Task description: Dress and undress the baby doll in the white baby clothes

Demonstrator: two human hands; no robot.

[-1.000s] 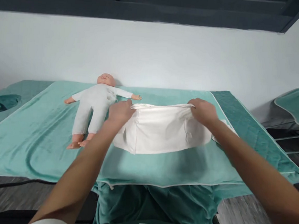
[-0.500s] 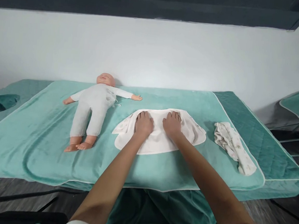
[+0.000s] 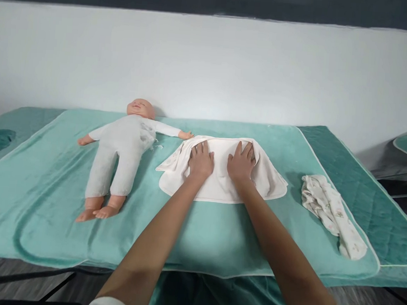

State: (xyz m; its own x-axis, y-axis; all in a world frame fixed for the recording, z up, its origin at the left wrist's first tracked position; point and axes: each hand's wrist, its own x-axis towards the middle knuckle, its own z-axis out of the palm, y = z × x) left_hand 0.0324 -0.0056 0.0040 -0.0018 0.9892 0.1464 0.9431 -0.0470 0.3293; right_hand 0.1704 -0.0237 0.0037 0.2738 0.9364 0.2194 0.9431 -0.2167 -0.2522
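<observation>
A white baby garment (image 3: 218, 184) lies spread on the green cover, its kind not clear, with a folded flap at each side. On its left half rests my left hand (image 3: 202, 161), fingers apart and pointing at the far edge. My right hand (image 3: 241, 164) lies on the right half, also with fingers spread, close to the side fold. Both palms face down, and some fingertips are near the inner folds. To the left, a baby doll (image 3: 120, 141) in a white cloth body lies on its back, one arm reaching toward the garment's far left corner.
A crumpled white printed baby garment (image 3: 332, 212) lies at the right. The green cover (image 3: 217, 247) drapes over a padded bed or table, whose quilted part (image 3: 372, 198) shows at right. A pale wall (image 3: 210, 68) stands behind. A black bar (image 3: 38, 276) runs low at left.
My hands have slid toward the far side, and the garment's far edge has shifted that way too. My fingers are straighter and more spread. The camera view has moved slightly.
</observation>
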